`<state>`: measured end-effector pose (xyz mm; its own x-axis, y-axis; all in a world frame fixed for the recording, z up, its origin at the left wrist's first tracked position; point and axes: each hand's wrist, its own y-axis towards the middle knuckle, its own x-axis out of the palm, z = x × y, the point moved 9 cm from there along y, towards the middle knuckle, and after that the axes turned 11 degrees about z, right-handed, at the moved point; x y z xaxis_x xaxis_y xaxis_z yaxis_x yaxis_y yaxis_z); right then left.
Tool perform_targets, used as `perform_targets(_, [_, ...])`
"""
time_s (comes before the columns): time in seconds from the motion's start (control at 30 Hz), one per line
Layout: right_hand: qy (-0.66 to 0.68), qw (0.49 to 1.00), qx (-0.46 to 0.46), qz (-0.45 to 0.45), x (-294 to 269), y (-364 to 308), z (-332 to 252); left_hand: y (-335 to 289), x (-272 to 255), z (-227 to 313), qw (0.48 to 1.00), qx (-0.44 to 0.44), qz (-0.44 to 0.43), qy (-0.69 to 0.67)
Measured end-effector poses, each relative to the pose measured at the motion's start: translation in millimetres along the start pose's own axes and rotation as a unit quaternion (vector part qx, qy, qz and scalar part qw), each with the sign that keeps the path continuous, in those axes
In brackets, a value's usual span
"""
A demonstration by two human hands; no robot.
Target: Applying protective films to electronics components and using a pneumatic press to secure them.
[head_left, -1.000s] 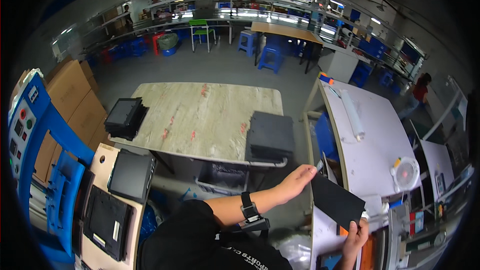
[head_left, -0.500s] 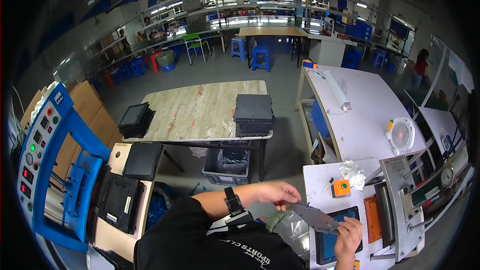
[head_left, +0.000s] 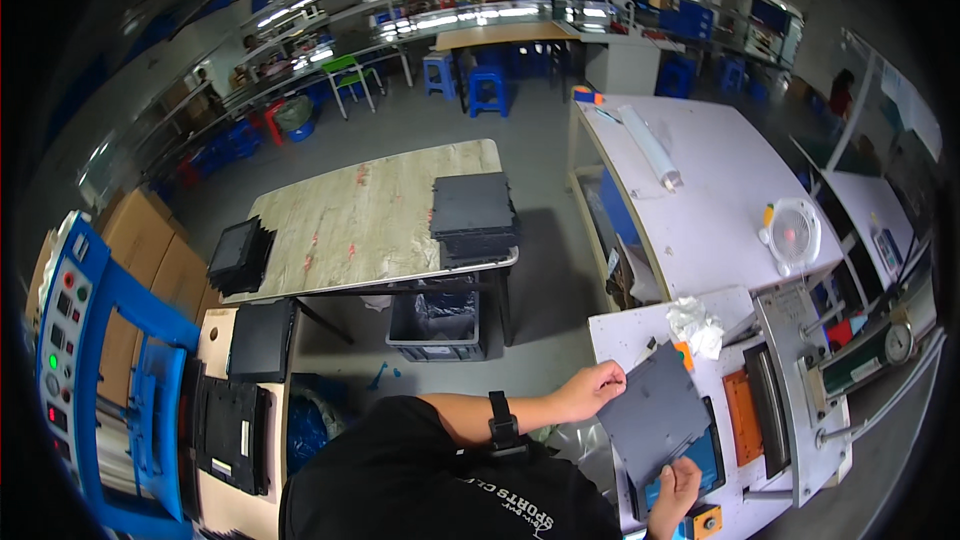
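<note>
Flat dark panel, held tilted between two separated hands
The thin, matte, roughly rectangular panel (head_left: 652,418) was above the white bench (head_left: 622,338), partly covering a smooth blue plate (head_left: 706,462) in a black frame. The right hand (head_left: 676,495) gripped its lower edge, thumb on top; the left hand (head_left: 594,390) curled at its upper-left edge, though its pinch could not be told. Crumpled white material (head_left: 695,328) lay beyond, near a flat orange block (head_left: 742,416).

Round white desk fan (head_left: 793,233) and translucent cylindrical roll (head_left: 648,145) rest apart on white-topped table (head_left: 725,185). Green pale-legged chair (head_left: 343,67) stands left of blue plastic stool (head_left: 487,90).
</note>
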<state>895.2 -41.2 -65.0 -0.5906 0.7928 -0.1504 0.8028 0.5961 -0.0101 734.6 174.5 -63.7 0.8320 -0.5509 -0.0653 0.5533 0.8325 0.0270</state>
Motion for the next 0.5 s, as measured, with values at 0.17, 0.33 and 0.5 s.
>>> perform_targets(0.17, [-0.153, 0.964, -0.217, 0.015, -1, 5, -20, 20, 13, -34, 0.999, -0.024, -0.033, 0.002])
perform_targets(0.33, [-0.152, 0.977, -0.106, 0.105, -11, -5, 31, 35, 31, -63, 0.989, -0.117, -0.086, -0.027])
perform_targets(0.5, [-0.189, 0.955, -0.101, 0.206, -49, -25, 46, 31, 81, -87, 0.972, -0.163, -0.168, -0.016])
